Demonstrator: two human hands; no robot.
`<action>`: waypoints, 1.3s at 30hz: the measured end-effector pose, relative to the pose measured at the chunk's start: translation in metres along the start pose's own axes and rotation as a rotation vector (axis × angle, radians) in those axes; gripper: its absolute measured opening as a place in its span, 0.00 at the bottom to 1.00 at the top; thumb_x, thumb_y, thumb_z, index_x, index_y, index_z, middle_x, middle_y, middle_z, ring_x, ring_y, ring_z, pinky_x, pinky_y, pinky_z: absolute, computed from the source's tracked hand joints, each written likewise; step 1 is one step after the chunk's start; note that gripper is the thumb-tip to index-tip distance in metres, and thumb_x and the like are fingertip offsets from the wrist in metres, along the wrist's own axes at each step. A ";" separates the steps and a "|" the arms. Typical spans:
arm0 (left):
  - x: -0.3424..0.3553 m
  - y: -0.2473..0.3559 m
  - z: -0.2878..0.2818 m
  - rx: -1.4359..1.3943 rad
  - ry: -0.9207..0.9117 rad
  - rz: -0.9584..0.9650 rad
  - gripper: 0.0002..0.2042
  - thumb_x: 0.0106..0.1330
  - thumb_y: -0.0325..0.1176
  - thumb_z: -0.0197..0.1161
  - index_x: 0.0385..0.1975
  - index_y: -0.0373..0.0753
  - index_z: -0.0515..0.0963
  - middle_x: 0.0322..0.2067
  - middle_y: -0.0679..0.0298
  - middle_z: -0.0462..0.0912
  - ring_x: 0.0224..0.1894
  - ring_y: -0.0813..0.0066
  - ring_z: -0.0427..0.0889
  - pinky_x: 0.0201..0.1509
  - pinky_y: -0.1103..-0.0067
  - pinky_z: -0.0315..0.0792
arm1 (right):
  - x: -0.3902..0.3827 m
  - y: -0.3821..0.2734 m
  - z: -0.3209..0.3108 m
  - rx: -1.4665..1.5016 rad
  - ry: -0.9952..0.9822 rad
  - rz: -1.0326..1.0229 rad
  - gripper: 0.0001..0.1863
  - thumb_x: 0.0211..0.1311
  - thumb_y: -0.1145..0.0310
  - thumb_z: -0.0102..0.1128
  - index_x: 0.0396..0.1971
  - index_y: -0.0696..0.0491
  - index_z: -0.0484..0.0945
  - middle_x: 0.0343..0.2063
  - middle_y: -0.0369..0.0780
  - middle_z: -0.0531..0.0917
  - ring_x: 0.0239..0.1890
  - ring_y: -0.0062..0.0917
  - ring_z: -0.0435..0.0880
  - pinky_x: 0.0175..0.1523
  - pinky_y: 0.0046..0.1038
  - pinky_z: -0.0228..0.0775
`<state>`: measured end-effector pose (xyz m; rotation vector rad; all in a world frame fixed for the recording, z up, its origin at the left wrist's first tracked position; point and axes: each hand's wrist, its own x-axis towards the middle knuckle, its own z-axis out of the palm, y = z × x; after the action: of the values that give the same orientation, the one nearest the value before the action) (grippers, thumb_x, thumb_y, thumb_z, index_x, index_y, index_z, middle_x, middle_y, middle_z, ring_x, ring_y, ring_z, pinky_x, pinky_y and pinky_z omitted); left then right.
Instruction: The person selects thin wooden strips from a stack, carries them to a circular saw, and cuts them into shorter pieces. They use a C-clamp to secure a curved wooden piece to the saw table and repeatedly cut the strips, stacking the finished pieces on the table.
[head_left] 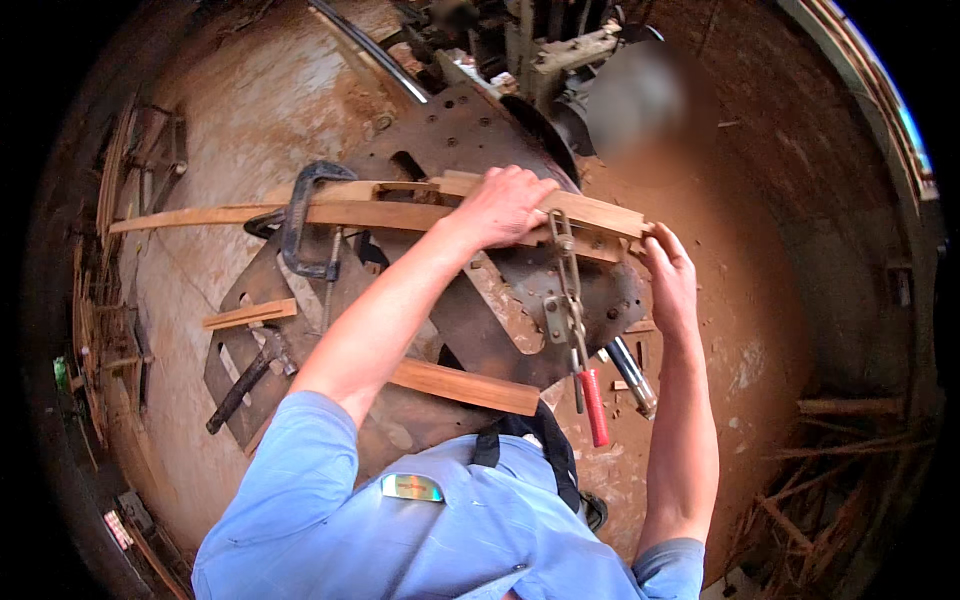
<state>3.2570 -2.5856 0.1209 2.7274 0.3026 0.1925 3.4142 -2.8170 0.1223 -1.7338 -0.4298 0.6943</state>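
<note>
My left hand (505, 205) is closed over a short wooden piece (600, 213), pressing it along a long curved wooden strip. The fingers of my right hand (672, 265) bend against that piece's right end, thumb side partly hidden. The curved strip (200, 218) runs left past a black C-clamp (292, 235), which grips it to the dark metal machine table (450, 130). Between my hands, a metal toggle clamp (566, 270) stands at the wood, and its red handle (594, 408) hangs toward me.
A hammer (250, 378) and a small wooden strip (250, 313) lie on the table's left part. Nearer my body rests a wooden board (465, 385). Machine parts (500, 45) rise at the back. Wood scraps (840, 470) are piled at far right.
</note>
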 end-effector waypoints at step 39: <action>-0.030 -0.003 -0.004 0.137 0.056 0.175 0.28 0.39 0.40 0.72 0.44 0.41 0.76 0.45 0.56 0.74 0.49 0.57 0.74 0.53 0.67 0.70 | -0.167 0.092 -0.024 0.384 0.219 0.471 0.13 0.68 0.62 0.50 0.38 0.57 0.76 0.28 0.40 0.83 0.26 0.20 0.80 0.32 0.21 0.73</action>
<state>3.2263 -2.5886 0.1203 2.8881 0.0950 0.3065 3.2968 -2.9616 0.0762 -1.5254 0.2632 0.8435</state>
